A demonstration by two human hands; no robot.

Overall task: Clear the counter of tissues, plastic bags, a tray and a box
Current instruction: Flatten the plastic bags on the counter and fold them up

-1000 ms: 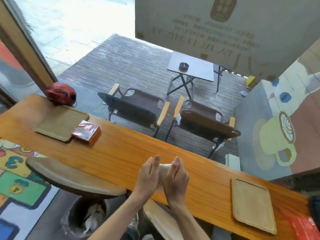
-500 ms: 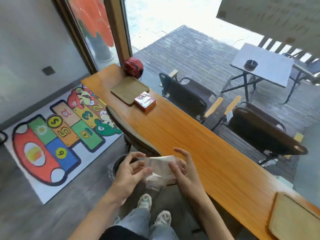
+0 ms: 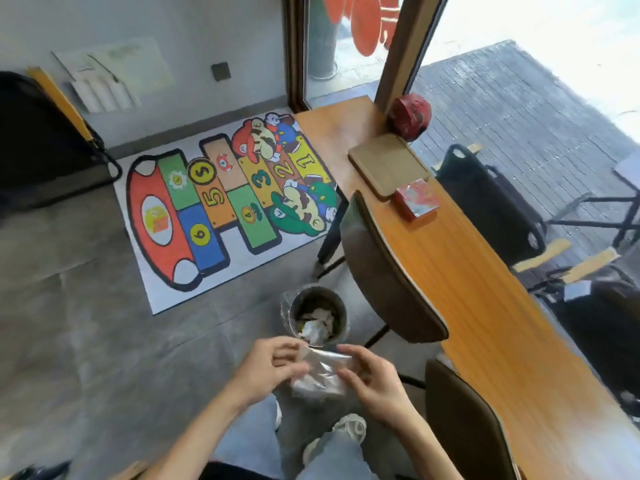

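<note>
Hands, left (image 3: 268,367) and right (image 3: 375,379), gripping what looks like a crumpled bag (image 3: 320,374), just short of bin (image 3: 317,315) rim, bare floor (image 3: 86,323) leftward, bench (image 3: 485,323) edge rightward.

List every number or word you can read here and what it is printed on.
"1", "2", "3", "4", "5", "6": squares and circles of the hopscotch floor mat.
Yellow circle above the "5": a mark, unclear.
Red box on the counter: print too blurred.
Wall papers: unreadable.

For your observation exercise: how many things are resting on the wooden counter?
3. A red cap at the far end, a wooden tray nearer, a red box beside it. The counter runs out of frame.
</note>
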